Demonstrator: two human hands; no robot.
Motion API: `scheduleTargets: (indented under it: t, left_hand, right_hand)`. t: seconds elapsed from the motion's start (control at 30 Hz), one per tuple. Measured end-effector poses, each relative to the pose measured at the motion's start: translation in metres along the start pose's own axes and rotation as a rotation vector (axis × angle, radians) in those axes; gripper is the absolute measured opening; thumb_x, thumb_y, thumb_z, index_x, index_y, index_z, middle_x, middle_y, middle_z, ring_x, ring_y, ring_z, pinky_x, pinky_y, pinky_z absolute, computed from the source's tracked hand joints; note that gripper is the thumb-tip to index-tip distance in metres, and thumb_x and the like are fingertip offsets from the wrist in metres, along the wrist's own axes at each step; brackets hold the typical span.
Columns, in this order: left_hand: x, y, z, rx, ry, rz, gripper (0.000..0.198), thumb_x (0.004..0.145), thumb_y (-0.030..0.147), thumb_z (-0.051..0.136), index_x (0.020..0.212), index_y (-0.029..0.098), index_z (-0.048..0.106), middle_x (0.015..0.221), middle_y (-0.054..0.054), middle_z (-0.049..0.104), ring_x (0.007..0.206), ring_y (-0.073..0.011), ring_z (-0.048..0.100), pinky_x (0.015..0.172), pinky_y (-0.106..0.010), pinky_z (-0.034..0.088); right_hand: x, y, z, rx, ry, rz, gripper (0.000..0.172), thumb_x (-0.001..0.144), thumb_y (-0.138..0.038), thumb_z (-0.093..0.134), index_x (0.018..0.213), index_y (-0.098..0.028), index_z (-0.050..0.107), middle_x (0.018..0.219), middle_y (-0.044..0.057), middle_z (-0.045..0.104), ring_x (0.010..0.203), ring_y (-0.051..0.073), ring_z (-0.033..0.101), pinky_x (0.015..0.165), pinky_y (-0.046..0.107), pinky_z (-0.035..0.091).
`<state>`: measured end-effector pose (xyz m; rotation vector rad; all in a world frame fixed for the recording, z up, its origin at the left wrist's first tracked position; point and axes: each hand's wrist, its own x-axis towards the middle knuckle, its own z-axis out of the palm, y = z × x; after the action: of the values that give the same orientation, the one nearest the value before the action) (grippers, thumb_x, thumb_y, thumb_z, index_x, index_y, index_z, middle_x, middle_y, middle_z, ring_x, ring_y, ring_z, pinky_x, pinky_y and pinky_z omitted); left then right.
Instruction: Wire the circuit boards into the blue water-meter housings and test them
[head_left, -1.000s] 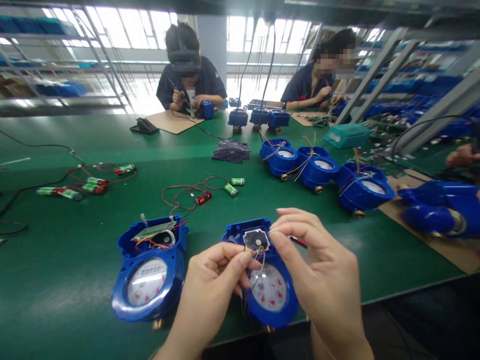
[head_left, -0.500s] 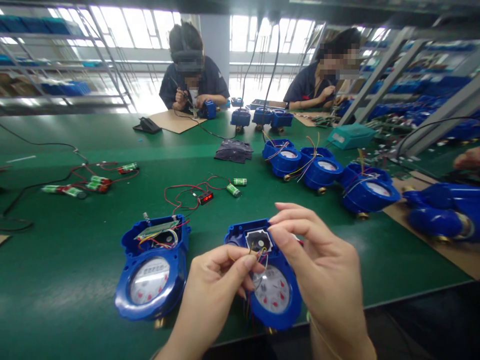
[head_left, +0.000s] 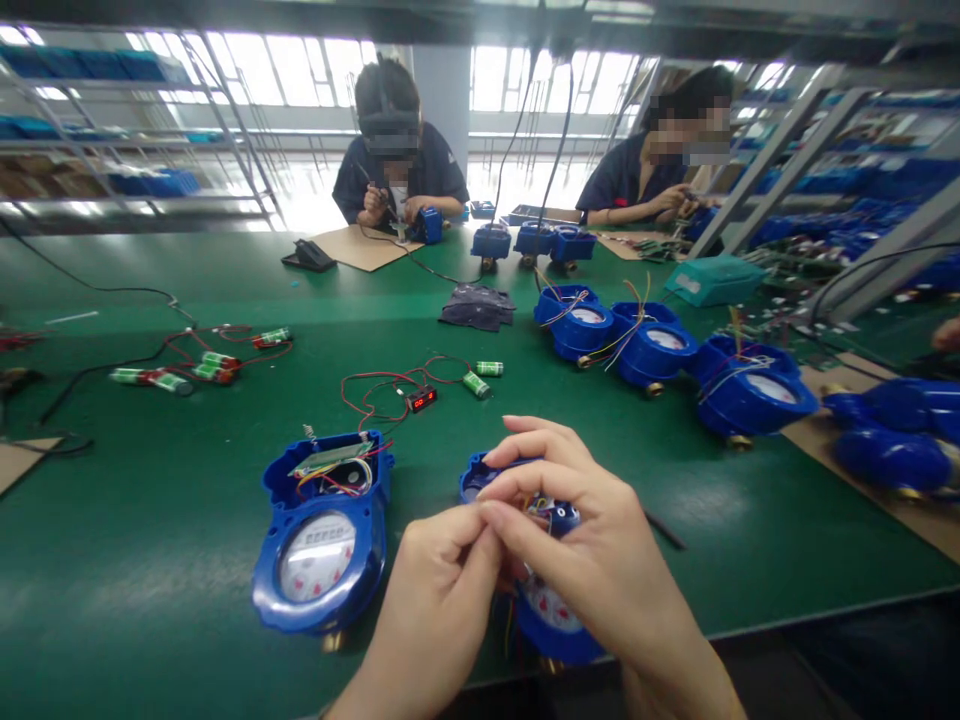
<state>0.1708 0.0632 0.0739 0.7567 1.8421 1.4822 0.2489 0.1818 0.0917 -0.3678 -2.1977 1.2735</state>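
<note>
L hand (head_left: 442, 580) and R hand (head_left: 600, 545) are meeting at the fingertips (head_left: 501, 485), right over a blue water meter (head_left: 559, 640). The R hand is hiding the spot b/w them, so I can't tell if the fingers are gripping a wire or pinching nothing. The meter is sitting just below the fingers, w/ its dial partly covered, & some thin colored wires (head_left: 536, 503) are peeking out b/w the R thumb and the finger above it.

What's prob. risky: those wires are looking v. thin. If the fingers are pulling too hard, one could be snapping or popping loose. B/c the hands are blocking the view, colors could be getting mixed up too.

The meter is also sitting near the front edge of the surface (head_left: 187, 540), below the fingers. A wrist bump could be tipping it or sending it off.

Ahead-left of the fingers, red wires (head_left: 367, 376) are looping by a small lit number display (head_left: 422, 400); a long reach could be snagging them. A 2nd open water meter (head_left: 319, 555) is sitting left of the fingers, w/ its circuit board (head_left: 330, 459) leaning up, so a L arm swing could be knocking that board.
</note>
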Motion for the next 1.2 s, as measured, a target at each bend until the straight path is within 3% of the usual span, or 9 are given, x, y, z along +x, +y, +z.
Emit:
scheduleTargets:
  t: [0.1,0.33,0.43,0.53,0.67,0.87,1.0,1.1,1.2]
  left_hand:
    - [0.001,0.001,-0.001,-0.01,-0.036,0.018,0.046,0.095,0.043,0.046,0.062,0.017,0.063,0.061,-0.001,0.06,0.06,-0.0134,0.054,0.057,-0.023,0.04]
    - [0.003,0.001,0.0,-0.273,-0.079,-0.062,0.032,0.092,0.037,0.056,0.071,0.018,0.071,0.063,0.0,0.064,0.058,-0.0112,0.057,0.056,-0.019,0.047]
    - [0.003,0.001,-0.002,-0.275,-0.052,-0.051,0.029,0.092,0.038,0.056,0.081,0.02,0.076,0.064,0.0,0.065,0.059,-0.0109,0.058,0.056,-0.018,0.048]
    - [0.003,0.0,-0.004,-0.222,-0.066,-0.035,0.029,0.093,0.04,0.055,0.098,0.023,0.077,0.067,0.0,0.066,0.061,-0.0116,0.058,0.058,-0.019,0.049]
    - [0.002,0.0,-0.004,-0.166,-0.098,-0.024,0.036,0.095,0.044,0.05,0.09,0.021,0.078,0.065,-0.001,0.065,0.061,-0.0127,0.057,0.057,-0.021,0.048]
    - [0.004,0.002,-0.004,-0.246,-0.102,-0.059,0.036,0.091,0.04,0.057,0.068,0.017,0.072,0.061,-0.001,0.063,0.058,-0.0122,0.058,0.054,-0.019,0.05]
    - [0.002,0.001,-0.006,-0.281,-0.07,-0.055,0.026,0.091,0.038,0.059,0.091,0.02,0.078,0.07,-0.002,0.071,0.061,-0.0116,0.063,0.054,-0.017,0.052]
    - [-0.002,0.002,-0.009,-0.308,-0.044,0.0,0.025,0.091,0.038,0.061,0.107,0.026,0.075,0.09,-0.003,0.079,0.07,-0.0117,0.068,0.064,-0.018,0.057]
    - [-0.009,0.007,-0.012,-0.271,-0.001,0.082,0.019,0.087,0.033,0.067,0.103,0.031,0.077,0.094,0.0,0.08,0.077,-0.0122,0.071,0.071,-0.018,0.058]
  right_hand:
    - [0.0,0.001,0.002,0.029,0.006,0.0,0.01,0.083,-0.018,0.069,0.075,-0.025,0.072,0.096,0.005,0.067,0.121,0.028,0.055,0.099,0.044,0.047]
    - [0.0,0.002,-0.001,0.153,0.226,-0.101,0.01,0.086,-0.021,0.07,0.08,-0.028,0.07,0.099,0.003,0.063,0.127,0.027,0.051,0.103,0.041,0.046]
    - [-0.001,0.001,-0.006,0.128,0.193,-0.106,0.008,0.086,-0.023,0.072,0.086,-0.031,0.072,0.106,0.002,0.064,0.129,0.027,0.05,0.104,0.042,0.045]
    - [0.0,0.001,-0.007,0.031,0.083,-0.06,0.021,0.079,-0.027,0.079,0.099,-0.032,0.073,0.117,0.003,0.064,0.13,0.029,0.049,0.105,0.046,0.044]
    - [0.004,0.001,-0.003,-0.038,-0.025,-0.049,0.007,0.082,-0.022,0.074,0.08,-0.029,0.074,0.108,0.003,0.068,0.127,0.028,0.051,0.102,0.044,0.046]
    - [0.005,-0.008,-0.001,0.023,0.224,-0.149,0.01,0.085,-0.02,0.073,0.081,-0.029,0.073,0.091,0.002,0.065,0.123,0.025,0.054,0.104,0.041,0.045]
    - [-0.004,-0.009,-0.011,0.042,0.257,-0.144,0.002,0.087,-0.027,0.071,0.088,-0.029,0.072,0.108,0.003,0.066,0.128,0.026,0.052,0.104,0.04,0.046]
    - [-0.025,0.004,-0.016,-0.014,0.173,-0.055,0.028,0.088,-0.044,0.068,0.112,-0.029,0.066,0.132,0.007,0.059,0.131,0.03,0.051,0.104,0.042,0.047]
    - [-0.057,0.024,-0.01,-0.196,0.147,-0.035,0.057,0.085,-0.056,0.066,0.132,-0.027,0.054,0.148,0.012,0.046,0.134,0.036,0.047,0.104,0.049,0.047]
